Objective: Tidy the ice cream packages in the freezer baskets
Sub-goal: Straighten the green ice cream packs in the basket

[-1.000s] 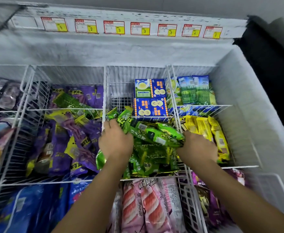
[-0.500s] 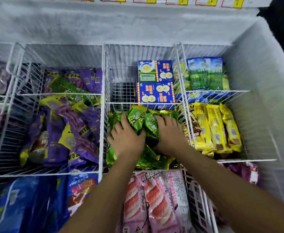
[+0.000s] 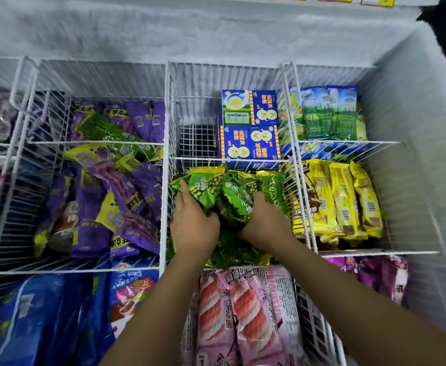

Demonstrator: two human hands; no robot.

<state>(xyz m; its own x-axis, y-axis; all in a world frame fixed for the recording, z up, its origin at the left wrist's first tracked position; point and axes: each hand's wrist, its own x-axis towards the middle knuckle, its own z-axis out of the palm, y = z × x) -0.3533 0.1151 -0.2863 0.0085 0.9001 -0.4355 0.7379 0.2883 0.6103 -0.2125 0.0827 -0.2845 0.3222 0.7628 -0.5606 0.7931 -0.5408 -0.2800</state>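
Green packs (image 3: 232,191) lie heaped just before the blue boxes (image 3: 251,133). Left hand (image 3: 194,225) presses them, fingers fairly straight; right hand (image 3: 265,223) curls its fingers round one. Squeezing hard may crush bars; slick wrappers may slide sideways.

We had both hands in the middle wire basket (image 3: 167,165), on the heap of green packages (image 3: 208,184). Our left hand (image 3: 193,224) lay on them with its fingers stretched forward, and our right hand (image 3: 265,223) curled round their other side (the two hands nearly touching). Behind the divider stood blue boxes (image 3: 251,128). Yellow packages (image 3: 344,199) lay side by side in the basket to the right, purple packages (image 3: 103,207) in a jumble to the left, and pink packages (image 3: 243,313) nearest us.
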